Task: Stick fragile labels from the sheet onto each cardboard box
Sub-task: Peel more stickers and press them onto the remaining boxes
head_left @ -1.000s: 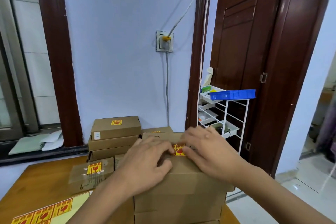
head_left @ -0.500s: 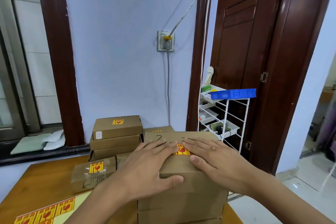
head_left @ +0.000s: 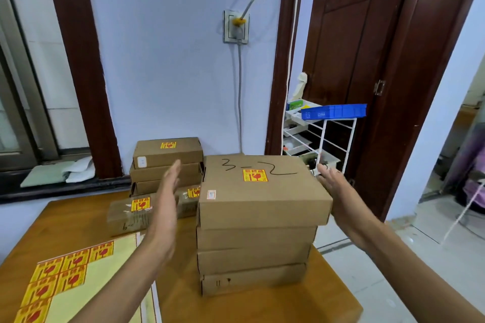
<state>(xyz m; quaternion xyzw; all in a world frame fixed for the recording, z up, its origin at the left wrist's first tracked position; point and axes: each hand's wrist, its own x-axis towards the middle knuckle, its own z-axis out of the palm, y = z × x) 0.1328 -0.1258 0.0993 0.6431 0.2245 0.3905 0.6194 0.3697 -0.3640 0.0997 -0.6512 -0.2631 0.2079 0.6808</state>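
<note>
A stack of cardboard boxes stands in front of me; the top box (head_left: 262, 199) is marked "3-2" and carries a yellow and red fragile label (head_left: 255, 175). My left hand (head_left: 164, 204) hovers flat to the left of the stack, fingers straight, touching nothing. My right hand (head_left: 338, 191) is held flat by the top box's right side, fingers straight. The label sheet (head_left: 68, 275) lies at the table's near left with several labels on it.
A labelled stack of three boxes (head_left: 168, 165) stands at the back by the wall, with two more labelled boxes (head_left: 131, 214) lying before it. The wooden table (head_left: 73, 220) ends just right of the near stack. A white wire rack (head_left: 322, 139) with a blue tray stands beyond.
Both hands have lifted off the label on the top box and moved apart to its two sides. The label now shows fully.
</note>
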